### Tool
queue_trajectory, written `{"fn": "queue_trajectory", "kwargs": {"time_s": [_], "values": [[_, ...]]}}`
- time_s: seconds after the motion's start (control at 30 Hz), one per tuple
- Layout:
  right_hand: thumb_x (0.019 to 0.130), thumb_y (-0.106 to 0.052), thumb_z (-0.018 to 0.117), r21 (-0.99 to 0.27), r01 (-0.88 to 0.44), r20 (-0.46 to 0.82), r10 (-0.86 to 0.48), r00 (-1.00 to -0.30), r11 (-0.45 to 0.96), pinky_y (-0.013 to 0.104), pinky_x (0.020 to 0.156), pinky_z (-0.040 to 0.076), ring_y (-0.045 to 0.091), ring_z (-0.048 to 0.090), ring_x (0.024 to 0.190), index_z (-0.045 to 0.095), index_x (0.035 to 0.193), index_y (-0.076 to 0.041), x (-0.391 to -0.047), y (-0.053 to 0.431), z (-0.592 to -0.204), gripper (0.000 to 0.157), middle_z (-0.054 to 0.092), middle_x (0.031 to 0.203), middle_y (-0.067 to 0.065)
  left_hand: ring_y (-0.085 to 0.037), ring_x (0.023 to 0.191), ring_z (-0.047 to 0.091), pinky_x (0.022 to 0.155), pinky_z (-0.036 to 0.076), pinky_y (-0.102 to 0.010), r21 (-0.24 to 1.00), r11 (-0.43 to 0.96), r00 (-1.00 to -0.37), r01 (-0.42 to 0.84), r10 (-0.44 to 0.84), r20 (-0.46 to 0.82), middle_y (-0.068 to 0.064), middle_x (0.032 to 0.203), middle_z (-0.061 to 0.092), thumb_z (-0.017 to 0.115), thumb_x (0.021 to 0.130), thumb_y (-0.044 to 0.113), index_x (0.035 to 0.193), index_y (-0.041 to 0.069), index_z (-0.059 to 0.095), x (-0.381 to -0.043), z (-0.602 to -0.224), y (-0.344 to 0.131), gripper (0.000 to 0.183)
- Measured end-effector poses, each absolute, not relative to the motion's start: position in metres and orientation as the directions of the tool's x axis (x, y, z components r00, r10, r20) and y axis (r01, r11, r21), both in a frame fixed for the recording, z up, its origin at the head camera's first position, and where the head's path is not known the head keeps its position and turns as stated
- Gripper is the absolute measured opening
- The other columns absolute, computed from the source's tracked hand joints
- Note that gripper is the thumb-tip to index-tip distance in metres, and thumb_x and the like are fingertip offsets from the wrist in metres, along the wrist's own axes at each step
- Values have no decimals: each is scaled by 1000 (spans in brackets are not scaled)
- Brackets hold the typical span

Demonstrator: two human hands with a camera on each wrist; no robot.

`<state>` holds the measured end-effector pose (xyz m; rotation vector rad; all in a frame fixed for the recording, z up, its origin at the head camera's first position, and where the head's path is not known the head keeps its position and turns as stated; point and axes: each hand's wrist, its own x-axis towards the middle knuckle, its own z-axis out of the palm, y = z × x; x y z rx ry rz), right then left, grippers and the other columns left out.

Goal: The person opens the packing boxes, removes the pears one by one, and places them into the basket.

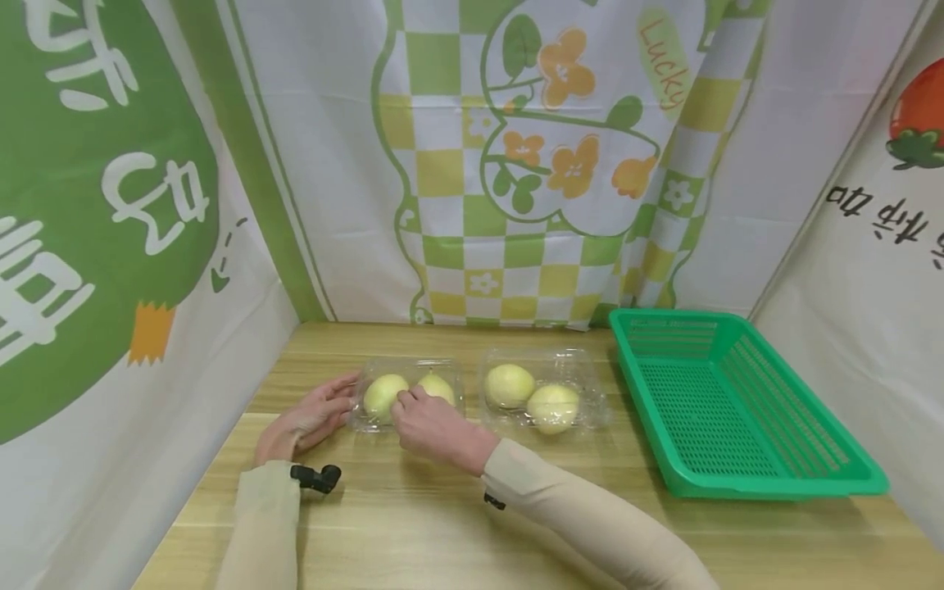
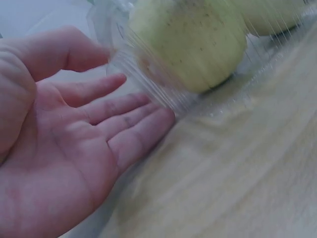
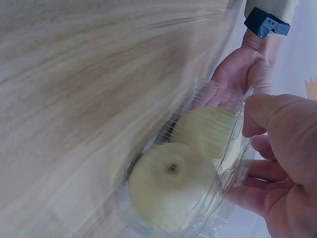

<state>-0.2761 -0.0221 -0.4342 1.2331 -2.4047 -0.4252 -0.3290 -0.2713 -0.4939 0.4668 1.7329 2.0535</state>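
Pale sleeves [image 1: 612, 524] are rising from the bottom edge of the frame, with small black devices [image 1: 317, 478] showing at the wrists. Between the two hands, left of centre in the lower half, a clear plastic box [image 1: 404, 365] is sitting on the wooden desk [image 1: 383, 533] and holding yellow-green fruits [image 1: 385, 397], two of them side by side. The right hand [image 1: 435, 426] is reaching over the front of this box, its grip narrow, the bent fingers touching the plastic; I cannot tell whether they are pinching it. The left hand [image 1: 320, 418] is resting at the box's left side, its grip wide and holding nothing, the fingertips touching a plastic corner in the left wrist view. Just to the right, a second clear box [image 1: 546, 359] is standing apart from the first and holding two more fruits. Farther right, a green basket [image 1: 782, 483] is slanting toward the lower right, its mesh floor showing. Behind the desk, a checked cloth [image 1: 442, 254] is hanging across the upper middle; a green panel [image 1: 88, 205] with white characters is filling the upper left.
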Motion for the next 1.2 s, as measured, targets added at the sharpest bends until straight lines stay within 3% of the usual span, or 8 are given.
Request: {"fn": "queue_trajectory", "kwargs": {"time_s": [0.23,0.37,0.47,0.63,0.7,0.8,1.03,1.2], "values": [[86,-19,51,451,-718,189,-843,-503,530,20,71,48,13,52,81,60,88,-11,-277,-26,-430,13,58,88,0,-4,112,49,94,45,-22,986,-114,-852,-126,521,-48,-25,152,-3,45,91,-5,146,0,-6,-327,-490,-275,75],[87,-22,51,446,-739,148,-856,-495,504,23,78,46,12,52,81,60,88,-11,-277,-24,-424,14,57,85,-1,-18,128,37,97,43,-23,983,-111,-846,-146,529,-66,-21,153,-7,45,89,-7,147,3,-7,-328,-491,-275,78],[89,-23,50,427,-743,130,-848,-514,516,20,72,48,12,52,81,61,94,-9,-276,-25,-423,18,57,86,-1,-25,135,24,96,42,-21,981,-117,-850,-152,522,-70,-19,154,-9,44,88,-9,147,3,-7,-329,-492,-274,79],[90,-27,51,383,-734,140,-821,-554,561,19,64,50,14,53,85,61,98,-9,-277,-26,-425,22,58,90,0,-14,125,35,92,44,-20,983,-115,-860,-144,505,-67,-19,154,-6,43,87,-10,147,1,-3,-329,-491,-271,77],[90,-28,51,369,-729,147,-811,-566,576,19,63,51,15,54,89,61,98,-9,-277,-26,-425,22,59,93,1,-12,126,32,91,45,-19,983,-108,-865,-150,495,-78,-18,154,-9,43,86,-10,147,1,-4,-328,-490,-270,78],[90,-27,50,353,-724,162,-801,-576,592,19,64,53,16,55,93,60,98,-9,-278,-26,-426,22,60,97,2,-13,126,31,90,45,-19,983,-96,-870,-155,485,-90,-17,154,-12,43,85,-10,147,1,-6,-328,-490,-269,80],[89,-23,50,303,-718,216,-780,-588,626,19,63,52,16,55,92,60,100,-8,-279,-25,-429,21,60,100,3,-5,107,47,86,46,-21,983,-96,-874,-158,477,-94,-20,154,-6,41,84,-11,147,2,-4,-328,-487,-267,78],[87,-22,52,252,-712,251,-754,-606,656,18,60,51,15,54,88,58,97,-8,-279,-25,-431,19,59,99,3,-7,109,48,89,47,-23,986,-84,-877,-146,473,-90,-23,153,2,41,83,-12,147,1,-1,-327,-485,-265,77]]}}
